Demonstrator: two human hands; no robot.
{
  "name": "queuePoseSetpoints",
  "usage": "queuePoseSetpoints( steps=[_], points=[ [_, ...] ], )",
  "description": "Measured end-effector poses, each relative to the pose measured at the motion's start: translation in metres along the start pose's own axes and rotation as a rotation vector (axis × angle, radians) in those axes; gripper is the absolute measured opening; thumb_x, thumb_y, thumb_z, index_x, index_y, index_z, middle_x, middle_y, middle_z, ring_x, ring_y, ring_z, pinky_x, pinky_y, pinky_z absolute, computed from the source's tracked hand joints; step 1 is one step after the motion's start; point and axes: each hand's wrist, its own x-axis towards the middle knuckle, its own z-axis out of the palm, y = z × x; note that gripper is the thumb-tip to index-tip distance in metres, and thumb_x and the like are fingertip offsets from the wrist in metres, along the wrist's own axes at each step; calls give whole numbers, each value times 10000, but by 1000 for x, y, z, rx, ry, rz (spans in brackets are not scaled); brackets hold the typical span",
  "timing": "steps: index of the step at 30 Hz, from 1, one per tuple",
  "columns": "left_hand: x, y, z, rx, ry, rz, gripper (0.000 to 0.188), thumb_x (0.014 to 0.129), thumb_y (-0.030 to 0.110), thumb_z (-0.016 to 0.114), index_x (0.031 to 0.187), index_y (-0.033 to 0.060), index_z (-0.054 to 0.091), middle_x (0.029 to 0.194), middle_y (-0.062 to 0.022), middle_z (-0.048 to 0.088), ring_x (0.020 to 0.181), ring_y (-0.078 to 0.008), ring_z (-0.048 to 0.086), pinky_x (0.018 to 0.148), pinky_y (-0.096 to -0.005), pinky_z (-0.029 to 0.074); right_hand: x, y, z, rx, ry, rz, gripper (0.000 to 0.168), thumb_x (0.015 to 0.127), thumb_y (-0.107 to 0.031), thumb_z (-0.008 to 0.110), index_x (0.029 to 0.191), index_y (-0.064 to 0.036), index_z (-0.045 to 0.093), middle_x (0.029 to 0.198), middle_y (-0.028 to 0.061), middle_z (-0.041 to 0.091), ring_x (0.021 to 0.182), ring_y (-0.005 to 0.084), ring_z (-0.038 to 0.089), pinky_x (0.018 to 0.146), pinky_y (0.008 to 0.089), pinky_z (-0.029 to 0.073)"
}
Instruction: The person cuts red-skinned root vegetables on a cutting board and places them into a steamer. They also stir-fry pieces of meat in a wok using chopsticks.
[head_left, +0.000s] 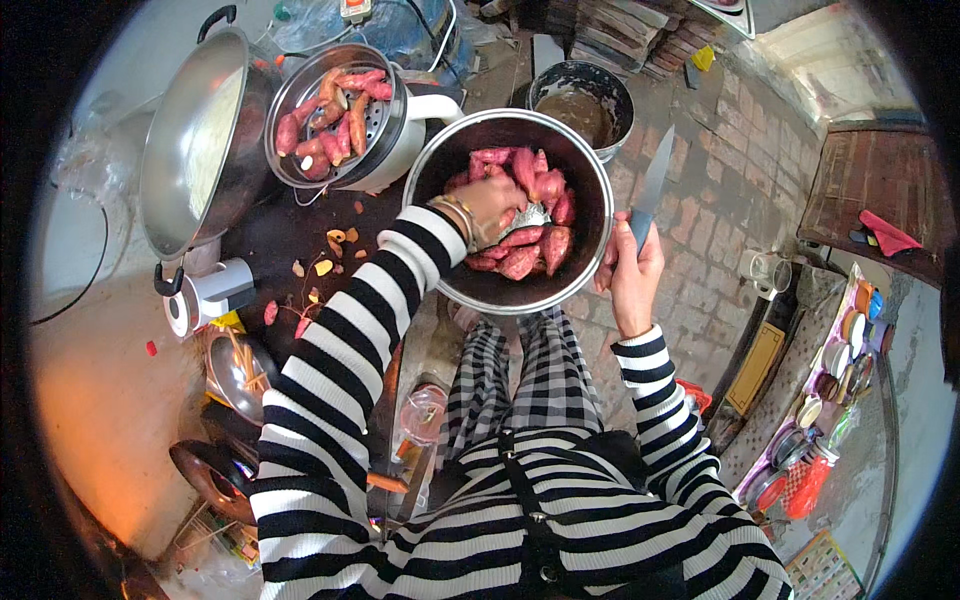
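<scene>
A deep, dark-walled pot (510, 300) with a bright metal rim stands before me and holds several red-skinned sweet potatoes (519, 262). My left hand (491, 206) reaches down into it among them, fingers curled and partly hidden, so I cannot tell whether they grip one. Beside those fingers a silvery patch (535, 216) shows at the pot's middle. My right hand (634, 281) grips the dark handle of a kitchen knife (658, 176) just right of the rim, blade pointing up and away. Up to the left, more sweet potatoes (330, 124) lie in a perforated steamer basket (274, 142).
A large wok (161, 157) leans at far left. Peel scraps and cut ends (324, 267) litter the dark table (255, 217) near a white electric appliance (214, 296). Beyond the pot stands a bucket of murky water (577, 109) on the brick floor (701, 240). Jars and lids (836, 360) line a shelf at right.
</scene>
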Motion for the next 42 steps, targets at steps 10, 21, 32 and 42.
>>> queuePoseSetpoints(
  steps=[10,21,32,42],
  points=[
    [17,70,20,214,-617,-412,280,717,196,622,959,54,616,921,-189,604,771,-359,620,661,-444,514,1,0,1,-43,15,-13,184,942,-209,474,1033,-50,487,580,-11,417,357,60,349,307,212,290],
    [42,46,-34,412,-5,-250,282,711,139,622,978,72,560,971,-155,537,829,-345,606,669,-451,508,2,-4,0,-93,32,-19,176,940,-207,478,1017,-49,487,563,-16,407,352,61,346,303,212,298],
    [53,52,50,49,-294,-361,319,667,84,617,977,35,555,961,-184,566,878,-352,584,753,-424,482,1,-6,7,-81,36,-23,162,938,-198,479,1006,-52,491,552,-25,395,357,62,350,305,213,290],
    [34,20,-63,-32,247,-386,171,695,77,564,860,38,587,821,-153,613,793,-339,599,717,-393,482,1,-3,4,-41,38,13,164,941,-196,473,1022,-54,487,553,-23,391,357,62,347,305,215,299]
  ],
)
